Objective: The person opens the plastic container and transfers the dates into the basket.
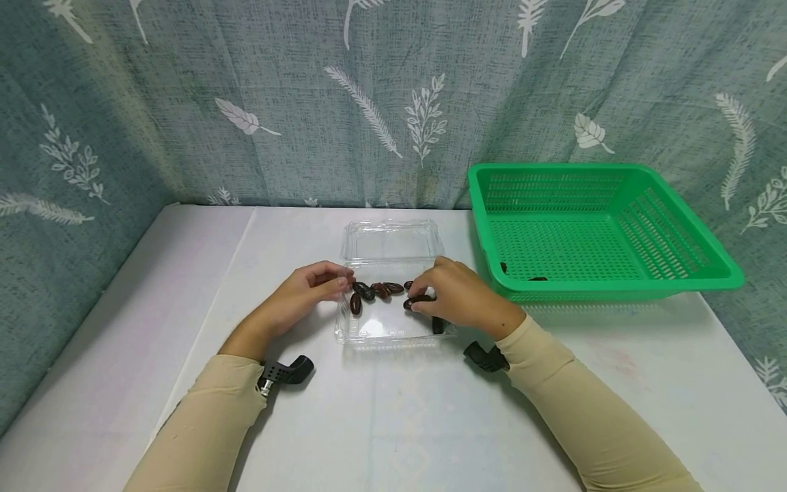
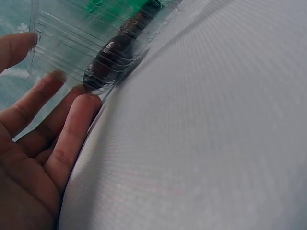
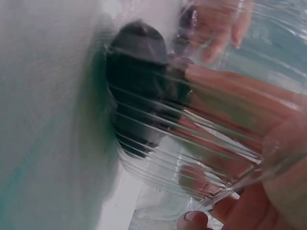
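Note:
A clear plastic clamshell box (image 1: 393,329) lies with its lid (image 1: 393,240) folded back. Several dark brown dates lie inside, among them one date (image 1: 356,304) near the left wall and another date (image 1: 438,325) near the right. My right hand (image 1: 461,295) reaches in over the right side, thumb and fingers pinching a dark date (image 1: 421,301). At the left wall, my left hand (image 1: 301,295) has its fingertips against the plastic, fingers loosely bent. The left wrist view shows these fingers (image 2: 76,124) beside the box's corner, with a date (image 2: 111,60) behind the plastic.
A green plastic basket (image 1: 605,285) stands at the back right, with a few dates (image 1: 537,279) near its front wall. The white-covered table (image 1: 393,424) meets a leaf-patterned curtain (image 1: 307,102) at the back. Black wrist mounts (image 1: 289,371) sit on both forearms.

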A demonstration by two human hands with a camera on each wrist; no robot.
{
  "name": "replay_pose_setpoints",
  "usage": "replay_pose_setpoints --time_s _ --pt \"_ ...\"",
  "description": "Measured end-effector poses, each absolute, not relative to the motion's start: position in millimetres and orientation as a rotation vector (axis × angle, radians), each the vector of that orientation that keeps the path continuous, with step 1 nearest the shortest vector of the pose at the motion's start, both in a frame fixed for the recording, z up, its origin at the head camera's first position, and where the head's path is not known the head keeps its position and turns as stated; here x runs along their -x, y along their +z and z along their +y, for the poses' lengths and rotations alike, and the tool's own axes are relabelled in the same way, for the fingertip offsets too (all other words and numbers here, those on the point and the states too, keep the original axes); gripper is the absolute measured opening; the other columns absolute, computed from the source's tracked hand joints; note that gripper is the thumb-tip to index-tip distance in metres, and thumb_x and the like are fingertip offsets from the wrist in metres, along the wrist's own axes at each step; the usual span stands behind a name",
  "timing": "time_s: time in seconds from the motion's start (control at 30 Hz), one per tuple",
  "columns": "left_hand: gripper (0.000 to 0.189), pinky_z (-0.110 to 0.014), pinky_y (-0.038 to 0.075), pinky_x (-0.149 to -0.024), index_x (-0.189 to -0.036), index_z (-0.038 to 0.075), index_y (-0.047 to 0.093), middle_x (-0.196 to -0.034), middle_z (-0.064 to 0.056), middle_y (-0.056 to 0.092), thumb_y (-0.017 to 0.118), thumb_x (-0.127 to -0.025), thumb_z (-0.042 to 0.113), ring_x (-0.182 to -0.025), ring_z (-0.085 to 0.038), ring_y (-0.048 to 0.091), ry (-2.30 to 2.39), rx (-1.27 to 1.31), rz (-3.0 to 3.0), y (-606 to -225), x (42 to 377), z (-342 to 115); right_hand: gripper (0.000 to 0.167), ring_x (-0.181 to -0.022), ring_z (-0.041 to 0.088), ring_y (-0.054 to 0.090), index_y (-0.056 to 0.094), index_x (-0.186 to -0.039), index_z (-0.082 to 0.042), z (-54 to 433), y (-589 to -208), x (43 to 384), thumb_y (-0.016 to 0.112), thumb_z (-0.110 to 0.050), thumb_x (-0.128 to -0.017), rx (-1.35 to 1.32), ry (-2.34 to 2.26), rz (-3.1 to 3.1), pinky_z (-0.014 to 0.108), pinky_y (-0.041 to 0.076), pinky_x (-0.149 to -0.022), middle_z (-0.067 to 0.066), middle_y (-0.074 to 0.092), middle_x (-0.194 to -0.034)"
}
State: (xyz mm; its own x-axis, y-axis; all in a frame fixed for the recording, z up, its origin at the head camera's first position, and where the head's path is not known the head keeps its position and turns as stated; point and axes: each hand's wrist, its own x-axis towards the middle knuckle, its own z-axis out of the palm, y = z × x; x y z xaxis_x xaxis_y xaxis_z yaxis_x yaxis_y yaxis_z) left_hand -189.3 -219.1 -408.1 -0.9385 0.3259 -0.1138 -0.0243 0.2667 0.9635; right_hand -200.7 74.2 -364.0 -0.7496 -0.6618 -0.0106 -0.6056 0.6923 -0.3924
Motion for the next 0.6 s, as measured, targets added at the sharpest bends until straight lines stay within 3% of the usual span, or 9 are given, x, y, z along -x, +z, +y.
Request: replay_pose_setpoints --time_s 0.27,0.53,0.6 --pt "0.037 -0.022 0.056 -0.092 -0.128 -0.006 0.057 -0.137 -0.023 0.059 0.061 -0.100 0.017 -0.110 -0.006 0.062 1.720 -0.283 2.252 -408 189 -219 0.017 -0.104 0.020 0.064 0.079 -0.105 -0.018 79 -358 202 0.076 -0.024 -0.090 1.066 -0.662 2.731 0.045 0.048 -0.097 -0.005 0.077 -0.106" --pt "0.037 -0.022 0.056 -0.091 -0.128 -0.005 0.058 -0.135 -0.023 0.060 0.062 -0.100 0.018 -0.108 -0.005 0.063 1.718 -0.287 2.262 -408 189 -219 0.018 -0.107 0.019 0.066 0.079 -0.107 -0.017 81 -348 200 0.075 -0.023 -0.091 1.108 -0.764 2.739 0.059 0.023 -0.121 -0.004 0.077 -0.107" --pt "0.037 -0.022 0.056 -0.091 -0.128 -0.005 0.058 -0.135 -0.023 0.060 0.062 -0.100 0.017 -0.107 -0.005 0.063 1.722 -0.289 2.259 -408 189 -219 0.018 -0.105 0.018 0.068 0.079 -0.107 -0.016 81 -347 200 0.075 -0.022 -0.091 1.148 -0.797 2.734 0.058 0.027 -0.120 -0.004 0.077 -0.105"
